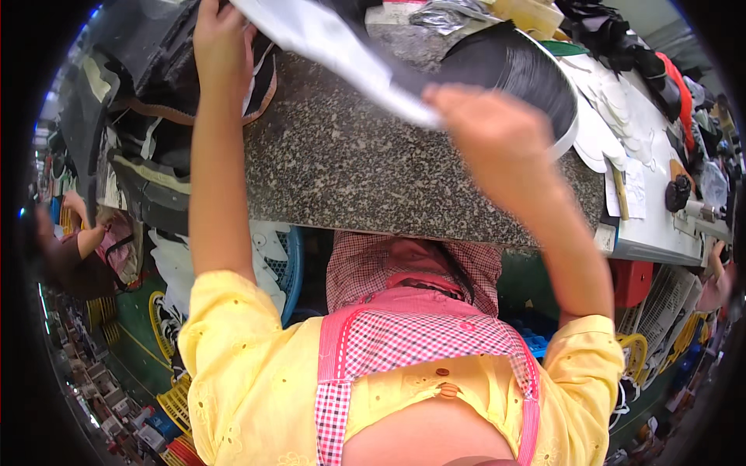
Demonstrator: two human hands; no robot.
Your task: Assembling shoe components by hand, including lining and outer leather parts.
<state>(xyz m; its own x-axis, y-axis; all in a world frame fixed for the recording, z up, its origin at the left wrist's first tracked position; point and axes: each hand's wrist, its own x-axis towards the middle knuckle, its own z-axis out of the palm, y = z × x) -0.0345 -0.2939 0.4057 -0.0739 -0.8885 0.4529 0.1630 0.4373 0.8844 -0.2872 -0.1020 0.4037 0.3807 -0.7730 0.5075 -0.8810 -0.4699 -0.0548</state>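
Above the bench [350, 167], I'm seeing the white piece [330, 53] slanting between hands: right hand [493, 128] apparently pinching its near end; left hand [221, 43], fingers I'm not making out. Judging: positioning step, next move calling for steadying.

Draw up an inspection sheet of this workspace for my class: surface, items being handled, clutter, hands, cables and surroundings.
Surface: speckled worktop, bare in the middle.
Job's things: white piece, slanting between the hands; blurred.
Clutter: black stack in a white-rimmed holder; white cut-outs to the right; dark pieces to the left; crumpled clear plastic at the back.
Hands: left hand by the far end, grip unclear at the picture's edge; right hand closed on the near end, blurred.
Cables: nothing seen.
Surroundings: blue basket below the worktop; green floor; another person at far left.
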